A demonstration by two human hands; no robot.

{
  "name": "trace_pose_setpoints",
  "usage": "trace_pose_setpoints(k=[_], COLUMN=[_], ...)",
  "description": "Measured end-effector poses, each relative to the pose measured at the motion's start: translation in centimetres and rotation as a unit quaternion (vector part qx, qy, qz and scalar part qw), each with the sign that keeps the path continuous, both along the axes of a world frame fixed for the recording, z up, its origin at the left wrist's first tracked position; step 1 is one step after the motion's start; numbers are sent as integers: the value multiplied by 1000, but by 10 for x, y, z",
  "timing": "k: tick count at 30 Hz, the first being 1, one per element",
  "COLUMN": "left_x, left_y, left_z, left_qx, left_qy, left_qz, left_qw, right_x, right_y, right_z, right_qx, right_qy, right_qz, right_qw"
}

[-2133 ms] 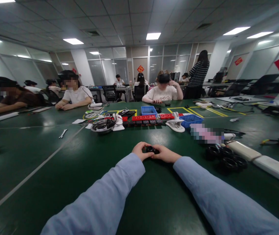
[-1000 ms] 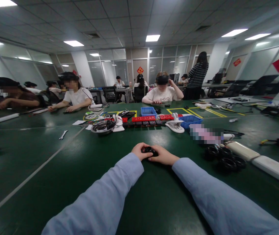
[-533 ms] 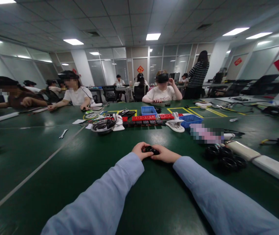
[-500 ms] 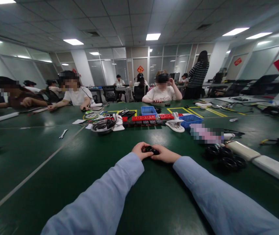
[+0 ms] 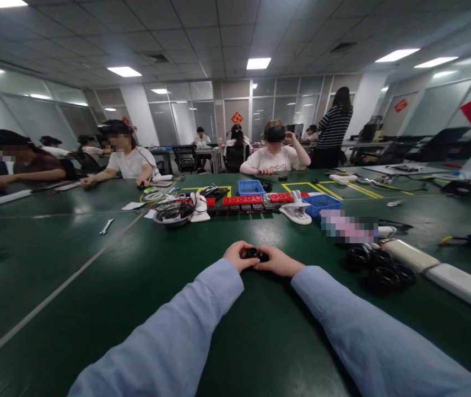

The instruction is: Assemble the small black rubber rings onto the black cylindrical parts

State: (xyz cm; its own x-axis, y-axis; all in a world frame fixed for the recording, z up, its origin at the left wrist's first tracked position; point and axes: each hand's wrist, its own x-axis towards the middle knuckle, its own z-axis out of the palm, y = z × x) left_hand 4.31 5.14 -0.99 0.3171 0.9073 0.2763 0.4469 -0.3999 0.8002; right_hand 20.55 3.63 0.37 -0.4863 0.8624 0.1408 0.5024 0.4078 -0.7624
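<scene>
Both my hands meet over the middle of the green table [image 5: 136, 286]. A small shiny black part [image 5: 252, 253], rounded with a ring-like opening, sits between them; its exact kind is too small to tell. My left hand [image 5: 237, 256] is closed on its left side, thumb in front. From the right, my right hand [image 5: 279, 261] has its fingers closed round the other end of the part. My fingers hide much of it. Several black ring-shaped parts [image 5: 384, 267] lie in a cluster to the right.
Beyond my hands stretch a red-and-black row of blocks [image 5: 243, 201], a white clamp [image 5: 297, 209], blue bins [image 5: 321, 205] and a dish of cables [image 5: 173, 215]. A wrench [image 5: 106, 226] lies left; a long white bar [image 5: 462, 284] lies right. Co-workers sit across the table.
The black part has turned slightly between my fingers, showing more of its ring-like opening. My hands have stayed in nearly the same place.
</scene>
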Motion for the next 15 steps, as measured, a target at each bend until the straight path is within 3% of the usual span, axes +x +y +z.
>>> trace_pose_setpoints(k=[4,7,10,12,15], left_x=[6,10,11,8,2], left_y=[-6,-9,-8,-7,-6], left_z=[9,10,7,4,2], left_qx=[31,66,74,71,53], left_qy=[53,76,59,41,28], left_qz=[52,117,139,124,80], left_qw=[997,988,986,989,995], right_x=[-7,-19,-27,-27,-19], right_y=[3,2,-4,-7,-8], right_z=[-6,-8,-6,-5,-3], right_qx=[37,78,112,128,142], right_qy=[-59,-141,-190,-179,-118], right_qz=[-94,-185,-240,-226,-133], right_qw=[993,969,945,949,974])
